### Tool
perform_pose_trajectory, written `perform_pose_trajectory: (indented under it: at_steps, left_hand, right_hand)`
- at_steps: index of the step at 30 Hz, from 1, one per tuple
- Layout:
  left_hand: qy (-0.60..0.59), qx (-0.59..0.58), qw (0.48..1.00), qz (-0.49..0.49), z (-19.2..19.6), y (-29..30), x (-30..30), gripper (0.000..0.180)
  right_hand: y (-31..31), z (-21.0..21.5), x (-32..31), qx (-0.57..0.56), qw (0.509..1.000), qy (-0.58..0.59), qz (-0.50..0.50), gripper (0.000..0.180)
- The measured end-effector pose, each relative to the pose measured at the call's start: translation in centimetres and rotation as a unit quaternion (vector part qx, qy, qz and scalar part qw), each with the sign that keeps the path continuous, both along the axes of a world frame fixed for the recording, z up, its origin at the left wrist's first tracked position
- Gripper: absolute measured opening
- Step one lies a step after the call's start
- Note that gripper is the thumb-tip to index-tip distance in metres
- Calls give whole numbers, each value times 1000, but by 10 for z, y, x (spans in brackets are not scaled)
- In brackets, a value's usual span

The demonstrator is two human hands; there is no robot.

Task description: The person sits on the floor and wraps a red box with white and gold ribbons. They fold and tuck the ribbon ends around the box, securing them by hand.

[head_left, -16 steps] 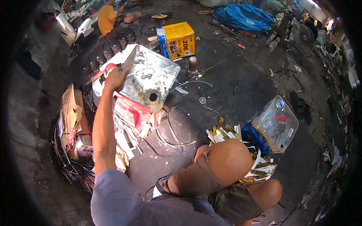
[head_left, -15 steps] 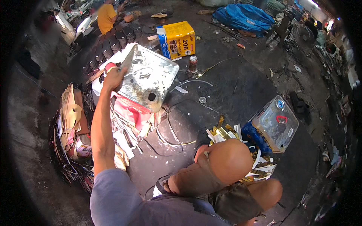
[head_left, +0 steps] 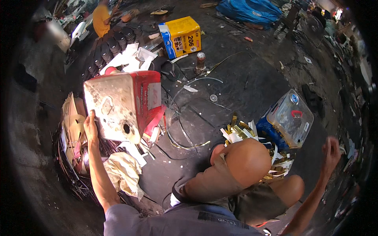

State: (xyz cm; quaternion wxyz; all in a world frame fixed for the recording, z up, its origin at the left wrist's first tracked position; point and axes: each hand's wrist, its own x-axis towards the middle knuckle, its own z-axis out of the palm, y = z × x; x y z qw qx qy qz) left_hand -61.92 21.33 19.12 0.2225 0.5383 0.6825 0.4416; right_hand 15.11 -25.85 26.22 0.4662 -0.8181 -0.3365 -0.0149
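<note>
Head view, left to right. Far left we have a heap of tan cardboard offcuts (head_left: 73,124). Right of it, our left hand (head_left: 91,128) grasps the left edge of the red tin (head_left: 110,108); one digit shows on the edge, the rest are hidden, so we can't tell how far they wrap. Tin sits left of centre, its scuffed metal face toward us, dark round hole near the lower edge, wire handle above. Its red right side carries pale lettering running along the wall, plus a whitish rectangular label. Cream crumpled cloth (head_left: 124,173) lies below it.

Behind the tin: a person in a yellow shirt (head_left: 101,21), then rows of dark shoe soles (head_left: 112,49). Near top centre, the yellow-and-blue carton (head_left: 191,39) has dark print, a large bold number and small product photos. Glass jar (head_left: 201,62) stands just right of it. Gold-and-white strips (head_left: 238,131) lie by our knee.

Right side: blue tin (head_left: 275,131) upright, red handle and blue cap on top, small white sticker by the edge, yellowish print on the blue wall, too small to read. Beyond it our right hand (head_left: 332,151) is raised, blurred, fingers bent; can't tell how far open.
</note>
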Motion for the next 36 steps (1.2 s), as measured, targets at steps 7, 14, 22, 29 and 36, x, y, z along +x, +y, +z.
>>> perform_pose_trajectory:
  at_steps: [7, 14, 22, 29, 36]
  left_hand:
    - [-150, -107, 967, 175, 41, 17, 13, 52]
    - [-437, -94, 893, -43, 47, -27, 76, 57]
    - [-506, -201, 753, -370, 41, 7, 324, 56]
    - [-515, -337, 555, -560, -34, -5, 606, 58]
    - [-480, -396, 425, -657, -110, -24, 734, 60]
  right_hand:
    - [124, 2, -4, -36, 987, 72, 136, 17]
    - [151, -94, -20, -110, 965, 139, 193, 33]
    - [170, -37, -6, 161, 855, 439, 224, 94]
    - [54, -1, 23, 364, 822, 423, 118, 97]
    - [4, -62, 19, 330, 871, 364, -1, 93]
